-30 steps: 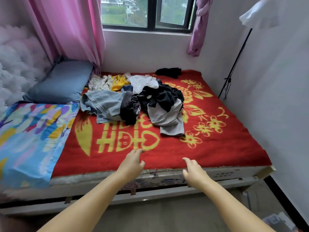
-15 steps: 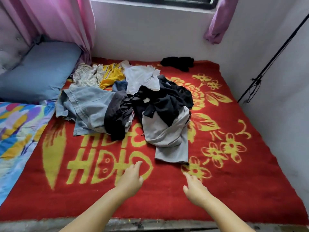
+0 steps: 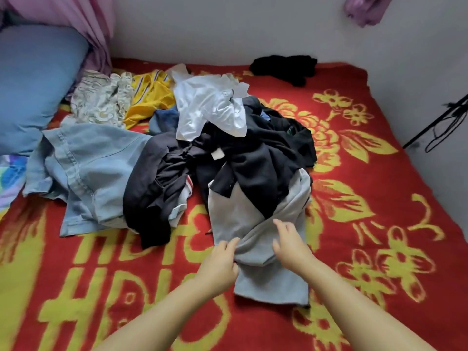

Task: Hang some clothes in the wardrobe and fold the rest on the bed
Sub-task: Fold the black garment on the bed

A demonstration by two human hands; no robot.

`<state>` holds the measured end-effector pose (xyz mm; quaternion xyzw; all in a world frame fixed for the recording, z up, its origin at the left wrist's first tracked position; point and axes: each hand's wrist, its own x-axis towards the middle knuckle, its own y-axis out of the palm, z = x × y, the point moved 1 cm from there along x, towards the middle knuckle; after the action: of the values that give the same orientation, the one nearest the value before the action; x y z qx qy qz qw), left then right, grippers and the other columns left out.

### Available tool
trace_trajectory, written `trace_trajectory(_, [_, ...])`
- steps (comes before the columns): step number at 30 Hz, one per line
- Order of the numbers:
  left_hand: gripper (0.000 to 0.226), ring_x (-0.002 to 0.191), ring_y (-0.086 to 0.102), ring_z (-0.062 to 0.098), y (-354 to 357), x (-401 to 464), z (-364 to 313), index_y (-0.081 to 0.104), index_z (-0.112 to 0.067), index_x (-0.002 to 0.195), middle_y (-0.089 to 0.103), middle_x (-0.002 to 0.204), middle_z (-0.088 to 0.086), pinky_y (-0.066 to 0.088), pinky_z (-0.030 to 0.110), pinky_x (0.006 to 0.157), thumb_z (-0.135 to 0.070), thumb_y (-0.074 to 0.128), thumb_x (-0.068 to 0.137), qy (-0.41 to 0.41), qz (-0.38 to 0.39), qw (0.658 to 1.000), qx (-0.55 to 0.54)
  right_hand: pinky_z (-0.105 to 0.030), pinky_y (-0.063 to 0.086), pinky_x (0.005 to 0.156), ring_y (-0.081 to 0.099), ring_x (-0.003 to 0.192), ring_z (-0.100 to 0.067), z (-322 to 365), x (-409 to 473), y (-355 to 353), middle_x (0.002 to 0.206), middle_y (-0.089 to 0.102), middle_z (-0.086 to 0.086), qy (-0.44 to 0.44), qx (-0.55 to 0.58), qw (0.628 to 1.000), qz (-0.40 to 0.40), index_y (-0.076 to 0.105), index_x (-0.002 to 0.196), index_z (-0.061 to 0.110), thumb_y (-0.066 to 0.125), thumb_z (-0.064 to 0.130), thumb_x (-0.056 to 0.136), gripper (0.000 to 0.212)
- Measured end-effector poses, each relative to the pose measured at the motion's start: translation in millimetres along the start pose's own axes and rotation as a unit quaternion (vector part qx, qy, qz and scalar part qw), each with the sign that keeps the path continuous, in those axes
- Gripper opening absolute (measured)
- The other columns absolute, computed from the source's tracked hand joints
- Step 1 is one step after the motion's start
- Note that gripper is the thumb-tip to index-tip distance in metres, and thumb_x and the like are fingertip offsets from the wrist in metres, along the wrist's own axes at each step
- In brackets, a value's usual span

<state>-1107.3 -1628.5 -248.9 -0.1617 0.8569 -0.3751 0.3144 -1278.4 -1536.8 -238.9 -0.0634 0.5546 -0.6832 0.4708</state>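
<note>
Reaching over the red bed [image 3: 379, 249], both hands meet the grey garment [image 3: 255, 231] at the near edge of the pile [image 3: 202, 148]: left hand [image 3: 219, 262] touching its fold, right hand [image 3: 291, 243] loose above it; nothing looks folded or hung yet

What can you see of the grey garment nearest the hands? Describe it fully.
The grey garment is plain light grey, soft-looking cloth, crumpled and unfolded on the red blanket. Its far end lies under a dark garment; its near end lies flat. The left hand touches its left edge; the right hand is over its middle fold.
</note>
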Motion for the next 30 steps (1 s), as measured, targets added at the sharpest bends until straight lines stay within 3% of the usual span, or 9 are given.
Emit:
trace_trajectory(4, [0.063,0.120,0.041,0.025,-15.2,88.2,-10.0,0.020,-0.020,0.149,0.036,0.136,0.004,0.045,0.038,0.089,-0.012,0.043,0.091,0.059,-0.067,0.996,0.001,-0.028,0.034,0.098,0.033,0.136,-0.022,9.4,83.2,-19.9,0.155,0.017,-0.007,0.016,0.177,0.966,-0.186,0.008,0.153,0.016,0.052,0.026,0.097,0.072])
trace_trajectory(7, [0.064,0.117,0.047,0.024,-20.3,129.5,-15.0,0.021,-0.018,0.150,0.035,0.141,0.008,0.043,0.035,0.091,-0.011,0.046,0.091,0.069,-0.113,0.988,-0.077,-0.034,0.035,0.103,0.037,0.135,-0.027,13.9,132.1,-23.8,0.153,0.027,-0.013,0.114,0.310,0.928,-0.173,0.003,0.153,0.014,0.060,0.030,0.093,0.085])
trace_trajectory(12, [0.063,0.134,0.037,0.015,-1.9,120.8,-3.2,0.019,-0.016,0.151,0.036,0.148,0.005,0.027,0.019,0.102,-0.027,0.049,0.097,0.011,-0.084,0.957,-0.277,-0.028,0.044,0.075,0.055,0.091,-0.019,27.6,120.0,8.8,0.093,0.061,0.002,0.059,0.326,0.935,-0.129,0.054,0.106,0.012,0.049,0.011,0.089,0.017])
trace_trajectory(14, [0.057,0.131,0.043,0.013,-1.6,112.7,2.3,0.029,-0.016,0.148,0.045,0.144,0.003,0.031,0.027,0.110,-0.036,0.047,0.098,-0.054,-0.079,0.901,-0.423,-0.023,0.039,0.066,0.050,0.076,-0.012,38.4,89.6,30.2,0.074,0.053,0.006,-0.004,0.338,0.932,-0.132,0.052,0.088,0.012,0.049,0.007,0.087,0.006])
trace_trajectory(18, [0.041,0.108,0.065,0.016,-18.0,98.2,13.4,0.058,-0.017,0.125,0.069,0.117,0.003,0.054,0.031,0.087,-0.044,0.047,0.097,-0.135,-0.007,0.683,-0.718,-0.017,0.045,0.073,0.057,0.078,-0.004,52.9,12.2,71.1,0.082,0.064,0.010,-0.027,0.379,0.921,-0.079,0.058,0.094,0.028,0.050,0.005,0.087,0.025])
trace_trajectory(19, [0.039,0.108,0.065,0.016,-20.9,90.0,16.2,0.057,-0.018,0.125,0.069,0.117,0.002,0.053,0.029,0.083,-0.043,0.051,0.096,-0.131,0.009,0.666,-0.735,-0.018,0.045,0.072,0.057,0.077,-0.003,54.8,-7.5,79.2,0.082,0.064,0.011,-0.025,0.366,0.928,-0.063,0.059,0.096,0.031,0.051,0.007,0.087,0.026])
trace_trajectory(24, [0.030,0.099,0.068,0.024,-4.4,30.7,37.8,0.059,-0.010,0.122,0.070,0.111,0.011,0.054,0.036,0.085,-0.017,0.056,0.093,-0.195,-0.007,0.738,-0.646,-0.018,0.040,0.064,0.049,0.066,0.001,70.5,-88.6,109.0,0.075,0.060,0.005,-0.048,0.355,0.933,0.037,0.057,0.093,0.033,0.056,0.023,0.080,0.016])
trace_trajectory(27, [0.025,0.084,0.071,0.027,2.6,-29.7,50.3,0.068,-0.005,0.106,0.072,0.099,0.016,0.056,0.033,0.070,-0.019,0.056,0.090,-0.272,0.001,0.641,-0.717,-0.016,0.039,0.065,0.048,0.065,0.002,72.0,-129.9,117.8,0.073,0.058,0.010,-0.050,0.377,0.919,0.107,0.058,0.090,0.030,0.064,0.028,0.084,0.008])
trace_trajectory(30, [0.023,0.076,0.070,0.028,-0.1,-80.3,58.7,0.076,-0.005,0.085,0.072,0.089,0.016,0.056,0.033,0.064,-0.018,0.057,0.083,-0.278,0.024,0.552,-0.786,-0.017,0.047,0.079,0.061,0.090,-0.006,55.1,-147.0,120.4,0.096,0.067,0.008,0.027,0.437,0.897,0.056,0.062,0.097,0.024,0.062,0.021,0.092,0.006])
